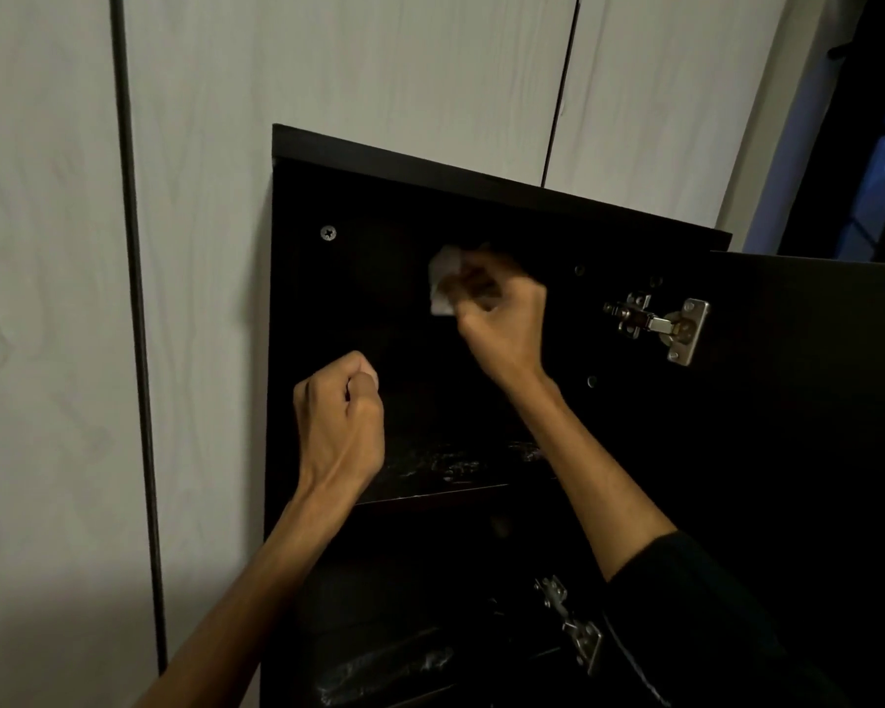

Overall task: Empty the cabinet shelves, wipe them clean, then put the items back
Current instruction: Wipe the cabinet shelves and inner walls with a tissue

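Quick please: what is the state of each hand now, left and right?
Left hand: fingers curled in a fist by the cabinet's left edge; a pale bit shows at the fingertips, unclear what.
Right hand: grips a white cloth inside the cabinet.

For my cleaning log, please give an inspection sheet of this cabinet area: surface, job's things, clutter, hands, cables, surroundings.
Surface: upper shelf dark, with pale smears; lower shelf smeared too.
Job's things: white cloth, blurred, inside the open dark cabinet; no stored items seen.
Clutter: nothing seen.
Hands: right hand grips the cloth; left hand fisted, a pale bit at its fingertips, unclear.
Cables: nothing seen.
Surroundings: pale wood-grain panels; open door on two metal hinges.
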